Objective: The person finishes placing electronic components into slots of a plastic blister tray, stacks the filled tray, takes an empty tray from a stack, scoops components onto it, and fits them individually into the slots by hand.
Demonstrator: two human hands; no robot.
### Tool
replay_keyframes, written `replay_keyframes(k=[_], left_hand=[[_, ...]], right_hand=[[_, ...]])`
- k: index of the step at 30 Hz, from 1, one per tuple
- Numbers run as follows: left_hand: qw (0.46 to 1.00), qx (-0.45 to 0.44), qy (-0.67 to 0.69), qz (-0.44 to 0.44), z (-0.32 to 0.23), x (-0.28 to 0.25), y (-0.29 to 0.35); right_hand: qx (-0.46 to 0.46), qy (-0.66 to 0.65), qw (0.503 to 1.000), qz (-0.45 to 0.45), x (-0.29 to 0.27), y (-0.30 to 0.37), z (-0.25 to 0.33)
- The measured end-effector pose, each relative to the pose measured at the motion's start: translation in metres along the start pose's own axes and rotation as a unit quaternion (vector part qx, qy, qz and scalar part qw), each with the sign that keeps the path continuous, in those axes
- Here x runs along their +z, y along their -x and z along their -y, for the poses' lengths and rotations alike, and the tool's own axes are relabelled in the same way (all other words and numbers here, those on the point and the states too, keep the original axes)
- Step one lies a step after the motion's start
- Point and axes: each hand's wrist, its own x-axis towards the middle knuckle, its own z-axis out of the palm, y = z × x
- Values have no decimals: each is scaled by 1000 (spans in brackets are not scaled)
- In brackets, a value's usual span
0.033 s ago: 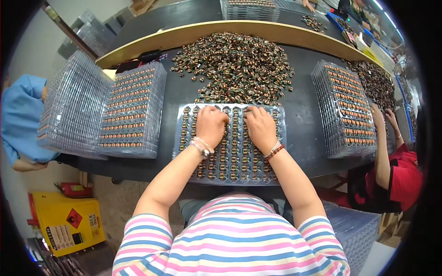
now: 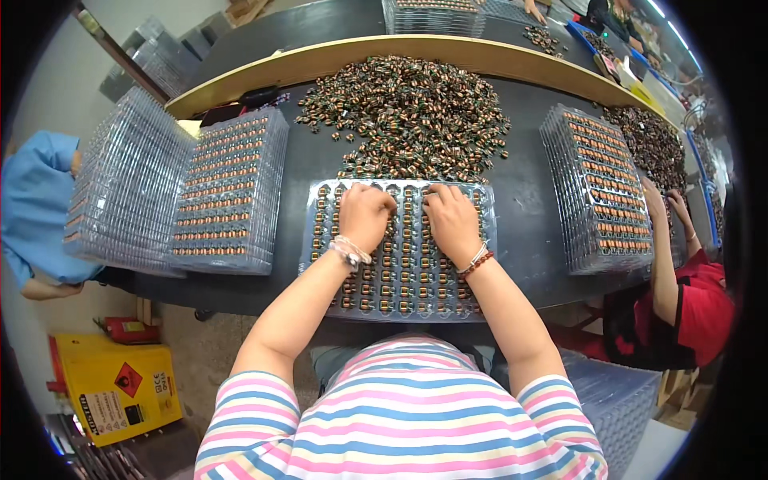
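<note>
A clear plastic tray (image 2: 309, 264) with rows of pockets lies in front of me, most pockets filled with small copper-wound coils (image 2: 387, 276). Over the upper left part of the tray, my left hand (image 2: 366, 214) has its fingers curled inward and bunched, pointing down at the pockets. My right hand (image 2: 451, 224) is bent the same way over the upper right part, a narrow gap from the left. Both sets of fingertips are at the coils; whatever they pinch is too small or hidden. Just beyond the tray's far edge spreads a large heap of loose coils (image 2: 416, 112).
Stacks of filled trays stand left (image 2: 224, 192) and right (image 2: 604, 188) on the dark table (image 2: 524, 232); a taller tray stack (image 2: 128, 176) is further left. A wooden rail (image 2: 480, 48) bounds the far side. Co-workers sit right, in a red shirt (image 2: 704, 304), and left, in a blue sleeve (image 2: 36, 204).
</note>
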Motion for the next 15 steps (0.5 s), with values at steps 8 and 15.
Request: replay_keyframes(k=[8,15], left_hand=[[999,0,-44,-31,-1,3,-11],[990,85,-113,-28,10,11,-15]], right_hand=[[23,-31,999,-5,5,3,-8],[33,-116,993,19,-6,1,-5]])
